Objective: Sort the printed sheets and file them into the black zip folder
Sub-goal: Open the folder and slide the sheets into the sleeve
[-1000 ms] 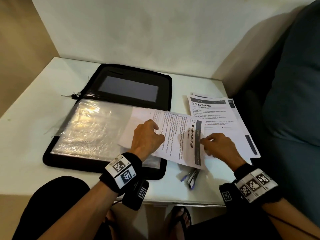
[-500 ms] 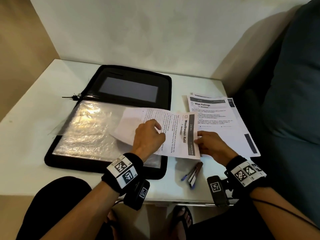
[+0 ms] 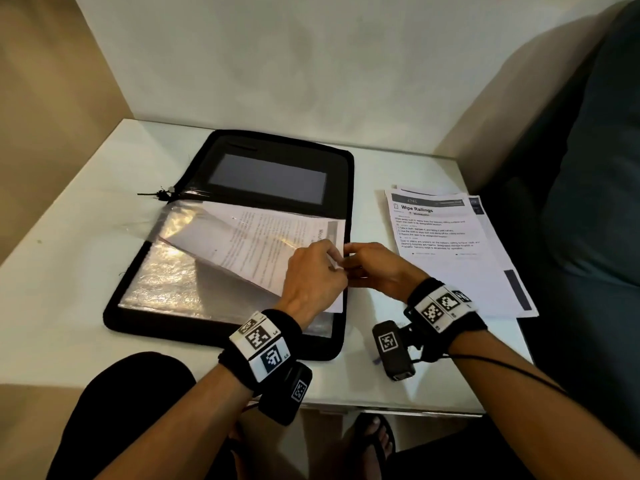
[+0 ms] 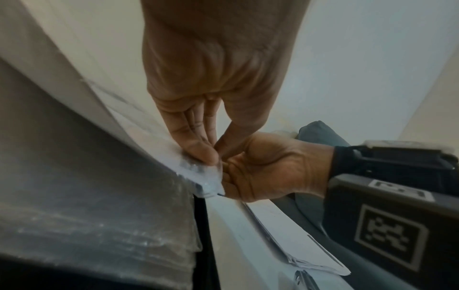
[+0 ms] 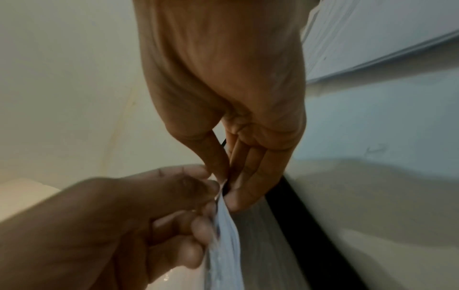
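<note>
A white desk (image 3: 69, 271) set against a pale wall carries a black zip folder (image 3: 221, 341), lying open with its clear plastic sleeves (image 3: 166, 278) facing up. To the right of the folder, a stack of printed sheets (image 3: 450, 244) rests on the desk, its top page headed "Wipe Railings". One printed sheet (image 3: 249, 247) lies across the folder's sleeves, its near edge lifted above them. At the folder's right edge the two hands meet: the left hand (image 3: 311, 278) pinches the edge of the sheet and a clear sleeve between thumb and fingertips, and the right hand (image 3: 374, 268), just beside the folder's black border, clasps the same edge from the other side, thumb against fingers.
</note>
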